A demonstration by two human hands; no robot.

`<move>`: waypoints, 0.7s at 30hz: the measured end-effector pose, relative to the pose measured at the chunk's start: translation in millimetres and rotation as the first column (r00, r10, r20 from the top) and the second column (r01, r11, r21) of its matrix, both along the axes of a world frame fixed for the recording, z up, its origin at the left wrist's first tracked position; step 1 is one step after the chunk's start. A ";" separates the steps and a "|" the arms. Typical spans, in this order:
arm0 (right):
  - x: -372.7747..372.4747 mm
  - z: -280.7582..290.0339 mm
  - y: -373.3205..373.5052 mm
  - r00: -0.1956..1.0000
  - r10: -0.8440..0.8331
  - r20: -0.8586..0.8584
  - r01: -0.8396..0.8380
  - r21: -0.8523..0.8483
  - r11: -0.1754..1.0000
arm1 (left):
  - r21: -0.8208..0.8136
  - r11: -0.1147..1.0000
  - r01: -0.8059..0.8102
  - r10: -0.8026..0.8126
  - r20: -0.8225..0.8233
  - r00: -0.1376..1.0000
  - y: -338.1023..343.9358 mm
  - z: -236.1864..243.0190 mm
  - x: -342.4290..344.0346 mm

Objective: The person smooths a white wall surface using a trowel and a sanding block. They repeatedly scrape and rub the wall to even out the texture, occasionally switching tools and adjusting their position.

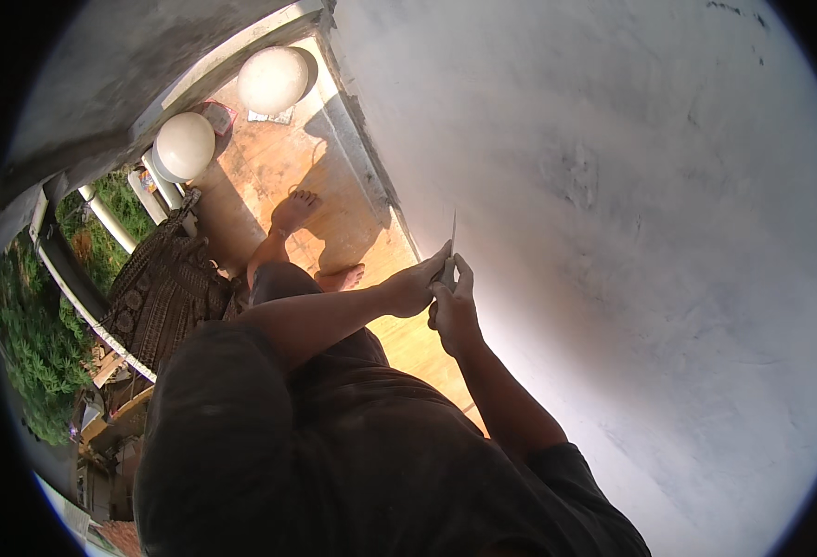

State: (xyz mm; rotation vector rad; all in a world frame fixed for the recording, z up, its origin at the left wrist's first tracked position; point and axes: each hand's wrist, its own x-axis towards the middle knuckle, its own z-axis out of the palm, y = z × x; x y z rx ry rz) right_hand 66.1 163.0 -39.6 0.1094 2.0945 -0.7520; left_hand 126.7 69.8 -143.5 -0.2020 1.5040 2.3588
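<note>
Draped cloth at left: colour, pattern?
Dark brown cloth with paler tan ornamental motifs; see head view.

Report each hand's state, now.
Left hand: fingers at the thin, greyish, flat-bladed tool; gripping or merely touching cannot be told.
Right hand: closed, holding that tool.

Matt wall [631,241] w/ rough patches, 2 smooth globes [272,81] [185,146], metal-look blade [454,228], tile flr [401,342]

Sunlight brightens the floor [262,153], throwing sharp shadows [345,223]; fisheye edges curve into black.
</note>
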 end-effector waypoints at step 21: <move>-16.6 223.8 -49.4 0.972 -0.220 -0.079 0.219 -0.023 0.975 | -0.044 0.991 0.127 -0.133 -0.396 0.908 -60.3 173.3 -28.8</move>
